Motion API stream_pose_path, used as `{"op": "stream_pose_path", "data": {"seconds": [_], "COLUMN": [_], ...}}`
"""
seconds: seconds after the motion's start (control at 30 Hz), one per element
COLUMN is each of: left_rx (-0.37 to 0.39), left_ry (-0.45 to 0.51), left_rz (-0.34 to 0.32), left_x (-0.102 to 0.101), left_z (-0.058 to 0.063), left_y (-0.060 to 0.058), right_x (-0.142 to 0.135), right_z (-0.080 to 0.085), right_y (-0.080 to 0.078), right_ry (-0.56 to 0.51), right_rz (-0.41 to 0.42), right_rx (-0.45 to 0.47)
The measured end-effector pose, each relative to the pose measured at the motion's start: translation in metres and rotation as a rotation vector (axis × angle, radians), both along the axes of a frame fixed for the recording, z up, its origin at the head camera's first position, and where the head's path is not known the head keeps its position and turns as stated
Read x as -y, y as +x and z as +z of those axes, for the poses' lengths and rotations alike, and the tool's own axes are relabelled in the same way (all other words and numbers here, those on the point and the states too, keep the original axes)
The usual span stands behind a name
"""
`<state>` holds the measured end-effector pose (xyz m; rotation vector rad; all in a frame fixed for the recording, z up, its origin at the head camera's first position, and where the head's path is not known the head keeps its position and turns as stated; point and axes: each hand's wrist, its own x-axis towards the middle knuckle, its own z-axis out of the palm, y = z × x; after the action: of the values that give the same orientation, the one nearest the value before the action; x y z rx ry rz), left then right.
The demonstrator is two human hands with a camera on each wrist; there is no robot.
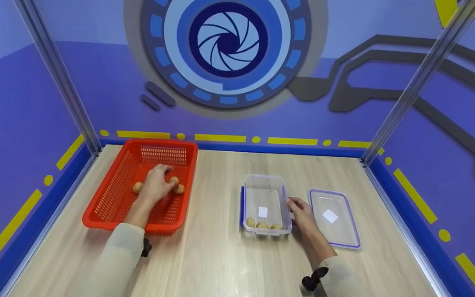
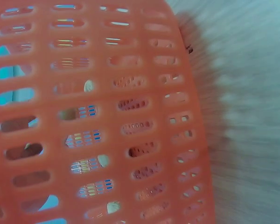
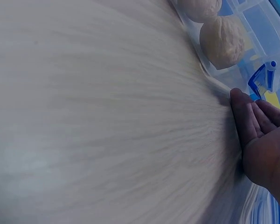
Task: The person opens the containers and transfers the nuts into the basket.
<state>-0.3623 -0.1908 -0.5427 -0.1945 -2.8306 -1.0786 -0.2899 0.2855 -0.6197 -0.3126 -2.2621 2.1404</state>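
Note:
My left hand point(image 1: 155, 185) reaches into a red plastic basket point(image 1: 138, 225), fingers spread and thumb beside a walnut point(image 1: 174, 180). Another walnut point(image 1: 180, 189) lies just right of the thumb, and one more walnut point(image 1: 137, 187) is left of the hand. A clear plastic container point(image 1: 265, 181) stands mid-table with several walnuts point(image 1: 263, 225) along its near end. At its right side, my right hand point(image 1: 303, 216) holds the wall near the rim. The right wrist view shows those fingers point(image 3: 245, 116) below a blue-edged latch flap point(image 3: 263, 78). Only the basket's slotted wall point(image 2: 98, 126) fills the left wrist view.
A clear lid point(image 1: 340, 227) with a blue seal lies flat right of the container, partly behind the right hand. Bare wood tabletop point(image 1: 217, 198) separates basket and container. Purple panels point(image 1: 229, 119) and metal posts point(image 1: 402, 103) enclose the table.

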Motion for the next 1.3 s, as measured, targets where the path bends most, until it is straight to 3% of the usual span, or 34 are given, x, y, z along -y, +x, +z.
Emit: {"op": "stream_pose_path", "data": {"seconds": [0.17, 0.37, 0.6, 0.77, 1.07, 1.3], "left_rx": [-0.069, -0.181, -0.277, -0.266, -0.192, -0.223], "left_ry": [-0.006, 0.004, 0.02, -0.027, -0.067, -0.09], "left_rz": [0.004, -0.018, -0.154, -0.253, -0.429, -0.523], "left_x": [-0.005, -0.027, -0.072, -0.11, -0.161, -0.194], "left_z": [0.005, 0.021, 0.043, 0.048, 0.039, 0.023], "left_y": [0.0, 0.006, 0.023, 0.039, 0.066, 0.08], "right_x": [-0.001, -0.003, -0.003, -0.005, -0.005, -0.001], "right_z": [0.0, -0.002, -0.001, -0.002, -0.003, -0.002], "right_y": [0.0, -0.001, -0.001, 0.0, -0.004, -0.001], "right_ry": [0.009, 0.003, 0.006, 0.003, 0.02, 0.034], "right_rz": [0.0, -0.003, 0.003, 0.004, 0.022, 0.002], "right_rx": [0.0, -0.012, -0.021, -0.011, 0.011, -0.02]}}
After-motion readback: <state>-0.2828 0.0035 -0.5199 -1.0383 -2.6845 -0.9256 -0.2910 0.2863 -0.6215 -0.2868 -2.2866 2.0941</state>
